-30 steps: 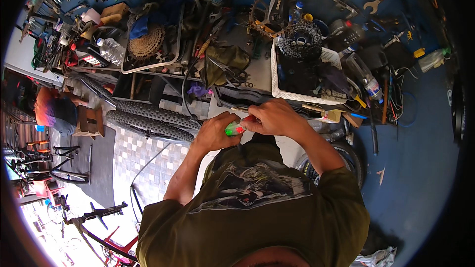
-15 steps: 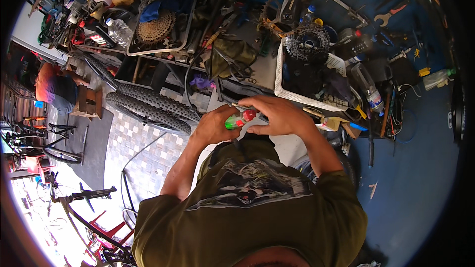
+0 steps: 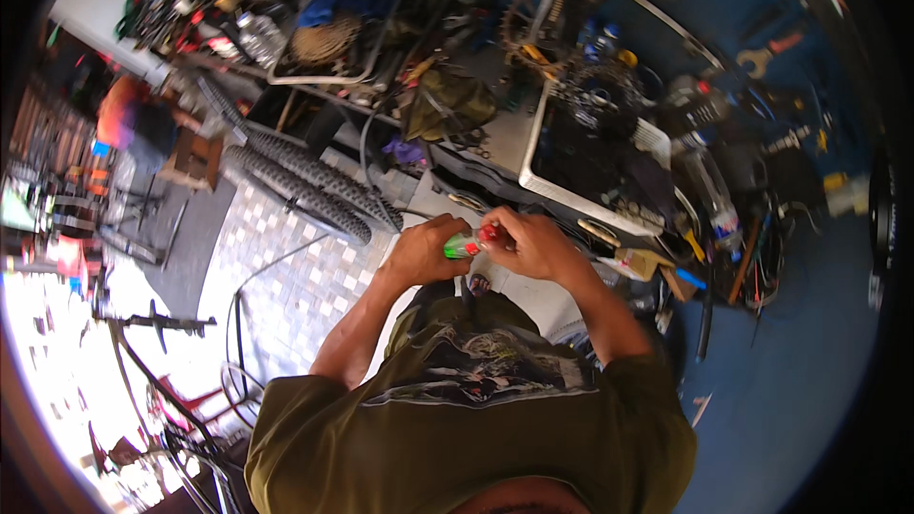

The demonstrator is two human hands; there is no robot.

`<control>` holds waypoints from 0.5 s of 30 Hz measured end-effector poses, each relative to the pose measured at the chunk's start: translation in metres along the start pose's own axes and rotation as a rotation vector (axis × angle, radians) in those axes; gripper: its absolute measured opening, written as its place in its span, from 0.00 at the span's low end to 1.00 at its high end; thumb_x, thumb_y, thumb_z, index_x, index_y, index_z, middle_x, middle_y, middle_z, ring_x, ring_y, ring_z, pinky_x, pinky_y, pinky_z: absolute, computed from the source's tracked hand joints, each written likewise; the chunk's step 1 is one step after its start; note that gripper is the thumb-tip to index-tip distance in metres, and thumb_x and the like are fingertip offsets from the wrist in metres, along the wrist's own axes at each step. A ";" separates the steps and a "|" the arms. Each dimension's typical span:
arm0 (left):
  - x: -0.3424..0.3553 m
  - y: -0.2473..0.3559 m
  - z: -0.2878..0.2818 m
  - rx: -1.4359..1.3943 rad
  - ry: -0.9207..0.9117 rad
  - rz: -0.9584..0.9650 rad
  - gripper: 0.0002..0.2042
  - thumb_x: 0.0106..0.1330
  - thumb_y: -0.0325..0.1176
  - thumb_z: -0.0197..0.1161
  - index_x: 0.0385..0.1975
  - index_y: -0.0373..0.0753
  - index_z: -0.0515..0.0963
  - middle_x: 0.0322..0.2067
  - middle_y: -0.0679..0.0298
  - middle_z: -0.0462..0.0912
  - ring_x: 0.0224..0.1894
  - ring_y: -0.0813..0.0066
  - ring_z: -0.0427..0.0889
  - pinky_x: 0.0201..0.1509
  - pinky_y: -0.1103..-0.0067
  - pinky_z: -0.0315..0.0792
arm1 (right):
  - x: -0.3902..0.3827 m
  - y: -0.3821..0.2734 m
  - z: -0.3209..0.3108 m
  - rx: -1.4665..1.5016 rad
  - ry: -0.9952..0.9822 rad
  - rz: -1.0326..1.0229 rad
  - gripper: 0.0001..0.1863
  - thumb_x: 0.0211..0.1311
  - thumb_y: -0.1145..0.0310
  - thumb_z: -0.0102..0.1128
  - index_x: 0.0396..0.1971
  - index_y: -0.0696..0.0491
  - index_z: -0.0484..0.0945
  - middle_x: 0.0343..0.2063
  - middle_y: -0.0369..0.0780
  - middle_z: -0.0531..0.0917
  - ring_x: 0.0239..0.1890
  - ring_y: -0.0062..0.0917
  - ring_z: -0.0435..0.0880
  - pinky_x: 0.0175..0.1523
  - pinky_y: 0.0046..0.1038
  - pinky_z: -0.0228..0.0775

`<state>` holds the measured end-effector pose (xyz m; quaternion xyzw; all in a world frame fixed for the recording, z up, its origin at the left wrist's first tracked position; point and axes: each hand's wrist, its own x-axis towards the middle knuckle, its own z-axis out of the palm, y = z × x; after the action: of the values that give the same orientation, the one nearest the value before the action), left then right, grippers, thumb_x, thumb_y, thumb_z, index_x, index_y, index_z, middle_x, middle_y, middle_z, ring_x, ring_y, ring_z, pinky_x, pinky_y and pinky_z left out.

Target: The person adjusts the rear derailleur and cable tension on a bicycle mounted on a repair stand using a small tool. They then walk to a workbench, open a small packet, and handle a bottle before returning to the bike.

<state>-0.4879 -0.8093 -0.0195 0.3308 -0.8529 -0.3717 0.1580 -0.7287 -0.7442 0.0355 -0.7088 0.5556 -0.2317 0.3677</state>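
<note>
My left hand [image 3: 426, 249] is closed around a small clear bottle [image 3: 459, 247] with green at its lower part and a red label. The bottle lies tilted in front of my body, its top toward the right. On that top sits a red cap [image 3: 488, 233], pinched by the fingers of my right hand [image 3: 533, 242]. Most of the bottle's body is hidden behind my left fingers.
Ahead is a cluttered bench with a white crate [image 3: 557, 191] of bike parts and a tray [image 3: 324, 79] holding a cassette. Bicycle tyres [image 3: 305, 192] stand to the left. A person [image 3: 143, 119] is farther off at left. Wrenches [image 3: 762, 57] hang on the blue wall.
My right hand has closed from a spread shape onto the bottle's red cap. My left hand still holds the bottle, and the whole view has shifted and turned slightly.
</note>
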 end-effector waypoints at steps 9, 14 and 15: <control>-0.071 0.011 0.020 -0.042 0.082 -0.231 0.27 0.51 0.43 0.75 0.52 0.44 0.80 0.44 0.55 0.84 0.44 0.46 0.86 0.47 0.57 0.81 | 0.005 0.011 0.057 0.150 -0.110 -0.068 0.24 0.64 0.45 0.74 0.32 0.54 0.81 0.24 0.43 0.84 0.27 0.36 0.87 0.33 0.35 0.75; -0.110 0.009 0.002 -0.079 0.203 -0.303 0.26 0.53 0.42 0.74 0.53 0.44 0.79 0.46 0.54 0.83 0.45 0.45 0.86 0.47 0.56 0.81 | 0.035 -0.010 0.090 0.045 -0.087 -0.281 0.27 0.64 0.42 0.70 0.25 0.55 0.80 0.21 0.45 0.82 0.26 0.41 0.84 0.32 0.38 0.73; -0.118 0.006 -0.004 -0.076 0.222 -0.314 0.26 0.54 0.42 0.73 0.54 0.44 0.79 0.46 0.54 0.82 0.45 0.45 0.86 0.47 0.56 0.80 | 0.044 -0.017 0.097 0.015 -0.110 -0.319 0.28 0.64 0.42 0.69 0.24 0.55 0.80 0.20 0.45 0.82 0.26 0.42 0.83 0.32 0.39 0.72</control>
<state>-0.4025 -0.7279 -0.0154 0.4925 -0.7535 -0.3852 0.2035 -0.6346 -0.7587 -0.0146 -0.7971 0.4132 -0.2519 0.3613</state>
